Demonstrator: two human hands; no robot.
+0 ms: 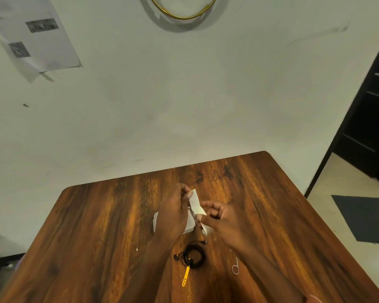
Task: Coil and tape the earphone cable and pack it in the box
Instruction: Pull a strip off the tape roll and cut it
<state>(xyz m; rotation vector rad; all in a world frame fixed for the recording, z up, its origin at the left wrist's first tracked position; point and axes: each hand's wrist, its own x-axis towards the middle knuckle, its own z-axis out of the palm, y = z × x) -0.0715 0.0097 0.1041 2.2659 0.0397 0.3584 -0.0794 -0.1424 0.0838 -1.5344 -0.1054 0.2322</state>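
Count: you have one coiled earphone cable [194, 255], one white box [189, 224], one yellow strap [186, 276], one small white wire loop [235, 268].
Cable: it lies on the worktop [96, 226] just nearer you than the box, between your forearms; the coil is roundish, its plug end pointing right and away, one earbud out to the left.
Strap: its long axis runs from the coil toward you.
Left hand [173, 215]: your fingers grip the box.
Right hand [219, 217]: your fingers pinch the box's open flap [196, 201].
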